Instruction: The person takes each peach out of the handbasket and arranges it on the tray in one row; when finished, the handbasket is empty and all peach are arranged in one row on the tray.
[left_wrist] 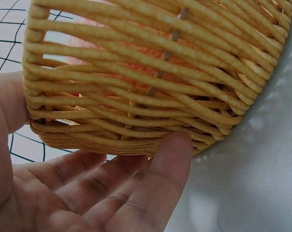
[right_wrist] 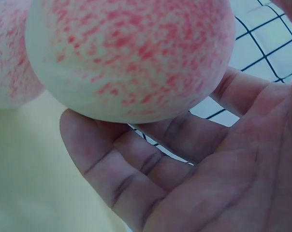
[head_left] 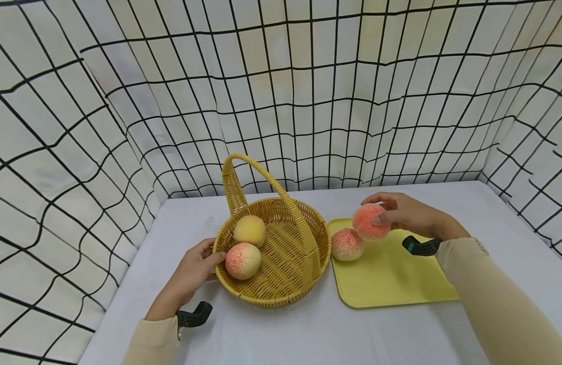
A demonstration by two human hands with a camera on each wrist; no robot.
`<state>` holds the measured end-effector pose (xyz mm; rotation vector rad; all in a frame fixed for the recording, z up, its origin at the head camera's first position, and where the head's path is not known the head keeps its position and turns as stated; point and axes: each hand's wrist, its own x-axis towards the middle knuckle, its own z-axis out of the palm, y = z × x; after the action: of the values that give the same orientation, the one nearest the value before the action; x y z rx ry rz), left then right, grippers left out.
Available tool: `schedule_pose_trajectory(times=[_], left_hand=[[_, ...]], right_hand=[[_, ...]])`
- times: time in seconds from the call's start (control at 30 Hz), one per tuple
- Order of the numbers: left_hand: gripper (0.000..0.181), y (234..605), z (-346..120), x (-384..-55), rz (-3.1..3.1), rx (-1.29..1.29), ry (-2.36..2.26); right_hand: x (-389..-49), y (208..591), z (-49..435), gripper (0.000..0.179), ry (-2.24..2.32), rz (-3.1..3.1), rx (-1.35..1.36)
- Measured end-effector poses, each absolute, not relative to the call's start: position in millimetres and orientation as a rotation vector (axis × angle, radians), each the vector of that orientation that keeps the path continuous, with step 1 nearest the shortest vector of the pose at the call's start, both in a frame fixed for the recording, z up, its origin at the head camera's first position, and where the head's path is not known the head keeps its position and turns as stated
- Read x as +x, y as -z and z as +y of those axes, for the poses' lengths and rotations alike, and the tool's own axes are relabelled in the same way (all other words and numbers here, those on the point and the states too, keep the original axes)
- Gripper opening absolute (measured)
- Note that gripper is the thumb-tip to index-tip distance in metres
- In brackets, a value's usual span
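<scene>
My left hand (head_left: 194, 271) grips the left rim of a yellow wicker basket (head_left: 281, 299), thumb over the edge and fingers beneath the outside wall, as the left wrist view shows. Inside the basket, on its left side, lie a yellow peach (head_left: 249, 230) and a pink-and-cream peach (head_left: 243, 261). In my right hand (head_left: 406, 215) is a pink peach (head_left: 370, 222), held between thumb and fingers above the tray's back left part. Another speckled peach (head_left: 347, 244) sits at the tray's left edge, just beside the held one; part of it also shows in the right wrist view.
A yellow-green tray (head_left: 390, 289) lies on the white table (head_left: 285, 334), right of the basket. The basket's tall arched handle (head_left: 267, 175) rises over its middle. White cloth walls with a black grid (head_left: 299, 101) stand behind the table and at both sides.
</scene>
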<state>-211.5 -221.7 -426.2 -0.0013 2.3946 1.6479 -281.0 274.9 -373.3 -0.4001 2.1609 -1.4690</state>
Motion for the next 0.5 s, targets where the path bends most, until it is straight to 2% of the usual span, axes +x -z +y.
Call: schedule_pose_trajectory(times=[0.5], left_hand=[[0.056, 425.8, -220.9, -210.5, 2.419, 0.019, -1.605]], right_hand=[[-280.0, 392.9, 286.5, 0.06, 1.495, 2.184, -0.312]])
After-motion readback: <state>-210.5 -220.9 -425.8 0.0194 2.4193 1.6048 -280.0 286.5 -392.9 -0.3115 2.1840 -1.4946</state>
